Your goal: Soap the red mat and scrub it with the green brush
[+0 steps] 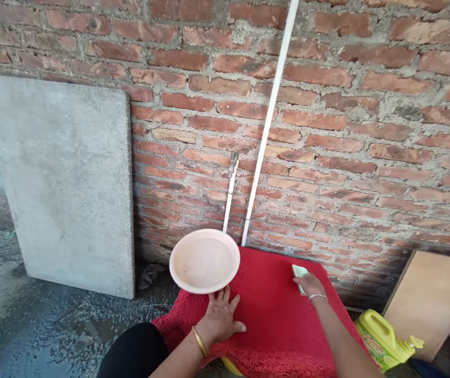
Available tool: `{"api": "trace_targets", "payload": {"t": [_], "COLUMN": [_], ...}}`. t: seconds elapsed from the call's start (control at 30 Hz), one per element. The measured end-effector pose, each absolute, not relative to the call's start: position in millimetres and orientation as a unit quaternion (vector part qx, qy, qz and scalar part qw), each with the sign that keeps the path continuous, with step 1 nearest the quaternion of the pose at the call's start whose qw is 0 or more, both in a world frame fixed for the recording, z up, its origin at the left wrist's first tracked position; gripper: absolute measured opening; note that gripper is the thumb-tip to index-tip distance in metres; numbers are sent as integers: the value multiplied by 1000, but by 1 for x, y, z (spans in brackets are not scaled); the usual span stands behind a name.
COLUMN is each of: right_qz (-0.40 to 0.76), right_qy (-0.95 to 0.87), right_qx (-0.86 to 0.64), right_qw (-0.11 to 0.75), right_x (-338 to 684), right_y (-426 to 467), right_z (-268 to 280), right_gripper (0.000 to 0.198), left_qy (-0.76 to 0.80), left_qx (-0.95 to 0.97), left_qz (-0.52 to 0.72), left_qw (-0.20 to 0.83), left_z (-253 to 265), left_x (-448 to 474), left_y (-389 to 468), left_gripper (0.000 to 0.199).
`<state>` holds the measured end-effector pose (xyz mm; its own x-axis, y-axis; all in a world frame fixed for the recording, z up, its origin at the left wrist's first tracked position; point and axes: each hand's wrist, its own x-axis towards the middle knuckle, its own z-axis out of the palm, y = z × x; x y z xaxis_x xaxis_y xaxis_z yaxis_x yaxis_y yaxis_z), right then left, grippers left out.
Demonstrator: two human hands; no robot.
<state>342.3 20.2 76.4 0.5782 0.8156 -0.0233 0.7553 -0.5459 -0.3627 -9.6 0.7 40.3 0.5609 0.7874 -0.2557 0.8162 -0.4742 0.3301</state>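
Observation:
My left hand (222,318) lies with its fingers spread on a red cloth (268,310), a gold bangle on the wrist. Its fingertips are close to the front rim of a pale pink basin (205,262); whether they touch it I cannot tell. The basin rests at the left back corner of the cloth. Toward the cloth's right back side, my right hand (312,285) is closed around a pale green block (299,272), perhaps a scrubbing brush or a bar of soap. The hand covers much of it. A silver bracelet circles the right wrist.
Behind stands a brick wall (315,121) with a tall white pipe (270,115) and a short tap pipe (230,197). A grey slab (67,184) leans at left above wet floor (86,325). At right are a yellow jug (384,336) and a tan board (431,299).

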Motion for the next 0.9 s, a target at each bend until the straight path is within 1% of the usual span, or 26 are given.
{"api": "trace_targets", "payload": {"t": [0.1,0.17,0.23,0.33,0.47,0.63,0.73,0.8,0.9], "right_qz": [161,186,199,199,179,136,118,123,142], "right_qy": [-488,-523,-556,-583,-572,-471,-423,-419,-445], "right_qx": [-844,-817,-794,-776,-792,-868,-895,-896,-876], "right_qw": [157,155,148,133,112,82,79,86,116], "right_x": [279,230,189,160,196,295,336,342,313], "right_y": [52,71,83,87,70,13,-23,-38,-45], "right_z": [60,49,40,31,34,53,62,62,52], "right_gripper": [31,37,38,39,42,50,51,52,52], "left_qy": [451,440,436,434,434,436,439,444,455], "left_qx": [866,873,878,887,895,894,893,890,884], "left_qz": [-89,-117,-127,-117,-83,-81,-86,-93,-93], "left_qw": [195,174,148,106,62,60,55,49,45], "left_z": [38,33,26,14,5,6,6,3,-4], "left_x": [-11,-9,-7,-6,-9,-11,-9,-8,-9], "left_y": [1,1,2,1,-2,-3,-1,-1,-3], "left_gripper": [112,122,126,121,116,115,116,116,112]}}
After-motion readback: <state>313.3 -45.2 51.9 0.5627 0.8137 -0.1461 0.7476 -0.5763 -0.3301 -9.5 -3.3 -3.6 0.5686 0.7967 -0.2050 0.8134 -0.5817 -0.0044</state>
